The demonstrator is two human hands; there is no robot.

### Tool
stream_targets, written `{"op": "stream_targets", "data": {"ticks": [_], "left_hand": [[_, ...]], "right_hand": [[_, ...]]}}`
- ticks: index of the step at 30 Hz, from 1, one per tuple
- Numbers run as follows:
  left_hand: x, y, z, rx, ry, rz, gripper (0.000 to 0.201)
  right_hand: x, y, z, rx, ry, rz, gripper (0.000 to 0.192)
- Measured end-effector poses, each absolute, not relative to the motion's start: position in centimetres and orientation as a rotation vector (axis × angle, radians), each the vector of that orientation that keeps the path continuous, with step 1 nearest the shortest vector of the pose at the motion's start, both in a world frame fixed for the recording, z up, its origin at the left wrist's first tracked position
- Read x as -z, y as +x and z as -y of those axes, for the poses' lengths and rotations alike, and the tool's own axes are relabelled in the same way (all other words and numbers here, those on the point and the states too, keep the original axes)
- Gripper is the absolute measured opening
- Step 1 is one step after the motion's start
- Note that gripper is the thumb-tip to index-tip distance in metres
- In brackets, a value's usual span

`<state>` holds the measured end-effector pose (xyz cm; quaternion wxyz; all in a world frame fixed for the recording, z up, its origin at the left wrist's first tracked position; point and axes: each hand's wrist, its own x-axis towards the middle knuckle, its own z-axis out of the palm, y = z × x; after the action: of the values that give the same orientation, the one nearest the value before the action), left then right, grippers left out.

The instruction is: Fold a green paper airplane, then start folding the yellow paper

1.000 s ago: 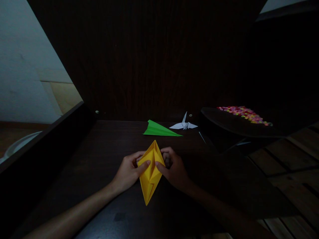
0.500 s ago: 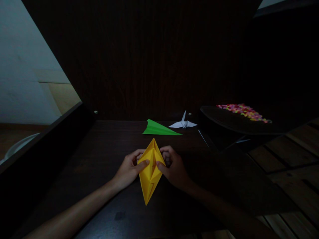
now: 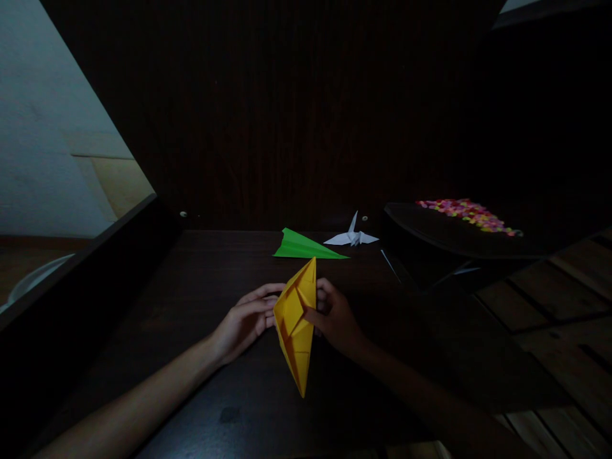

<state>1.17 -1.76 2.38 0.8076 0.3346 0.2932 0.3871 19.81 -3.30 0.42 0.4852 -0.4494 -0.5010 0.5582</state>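
A folded yellow paper boat (image 3: 299,341) stands tilted up over the dark tabletop, its hollow side facing me and a peaked fold in its middle. My right hand (image 3: 337,319) grips its right side, thumb on the inner fold and fingers curled behind. At the left edge is my left hand (image 3: 243,322), fingers stretched out with the tips against or just behind the paper, and the thumb not pressing on it. Beyond the boat lie a green paper plane (image 3: 306,245) and a white paper crane (image 3: 352,238).
A dark curved shelf (image 3: 406,220) on the right carries a pile of small colourful pieces (image 3: 466,212). A thin white strip (image 3: 391,266) lies near it. A dark panel (image 3: 287,115) rises behind the tabletop (image 3: 201,401), and a raised side board (image 3: 95,248) bounds the left.
The yellow boat has turned, its top tip swinging right and its hollow opening more toward view. My left thumb has come off the paper, while my right hand keeps its hold.
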Motion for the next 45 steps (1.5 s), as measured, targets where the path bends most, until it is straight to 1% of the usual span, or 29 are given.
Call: {"op": "stream_targets", "data": {"ticks": [2, 5, 13, 18, 20, 22, 24, 27, 34, 36, 38, 40, 43, 45], "left_hand": [[-2.1, 1.2, 1.8, -0.825, 0.750, -0.654, 0.038], [-1.8, 1.3, 1.8, -0.820, 0.809, -0.674, 0.041], [-1.8, 1.3, 1.9, -0.838, 0.872, -0.694, 0.041], [-1.8, 1.1, 2.1, -0.822, 0.891, -0.646, 0.048], [-1.9, 1.1, 2.1, -0.817, 0.883, -0.637, 0.047], [-2.2, 1.0, 2.2, -0.815, 0.859, -0.625, 0.044], [-2.4, 0.9, 2.2, -0.817, 0.827, -0.603, 0.042], [-2.7, 0.7, 2.1, -0.827, 0.773, -0.564, 0.045], [-2.3, 0.5, 1.7, -0.809, 0.705, -0.465, 0.056], [-2.2, 0.4, 1.7, -0.799, 0.694, -0.454, 0.062], [-2.0, 0.4, 1.7, -0.796, 0.682, -0.445, 0.066], [-1.9, 0.4, 1.7, -0.795, 0.668, -0.433, 0.064], [-1.7, 0.3, 1.5, -0.801, 0.665, -0.432, 0.052], [-1.7, 0.3, 1.4, -0.813, 0.681, -0.438, 0.044]], "right_hand": [[-0.1, 19.8, 3.2, -1.413, -1.089, 1.204, 0.034], [0.4, 19.8, 3.2, -1.456, -1.095, 1.213, 0.037], [0.6, 19.8, 3.2, -1.433, -1.064, 1.251, 0.028], [0.1, 19.9, 3.2, -1.342, -1.078, 1.307, 0.024], [0.0, 20.1, 3.2, -1.321, -1.061, 1.335, 0.023], [0.1, 20.3, 3.1, -1.344, -1.047, 1.342, 0.029], [0.2, 20.5, 3.0, -1.387, -1.041, 1.332, 0.040], [0.4, 20.7, 2.9, -1.446, -1.001, 1.299, 0.049], [0.5, 20.7, 2.8, -1.797, -0.764, 1.015, 0.046], [0.7, 20.8, 2.7, -1.870, -0.705, 0.925, 0.046], [0.8, 20.8, 2.5, -1.914, -0.646, 0.862, 0.041], [0.9, 20.8, 2.5, -1.937, -0.591, 0.826, 0.033], [0.7, 20.9, 2.4, -1.952, -0.531, 0.787, 0.022], [0.5, 21.0, 2.4, -1.972, -0.522, 0.765, 0.019]]}}
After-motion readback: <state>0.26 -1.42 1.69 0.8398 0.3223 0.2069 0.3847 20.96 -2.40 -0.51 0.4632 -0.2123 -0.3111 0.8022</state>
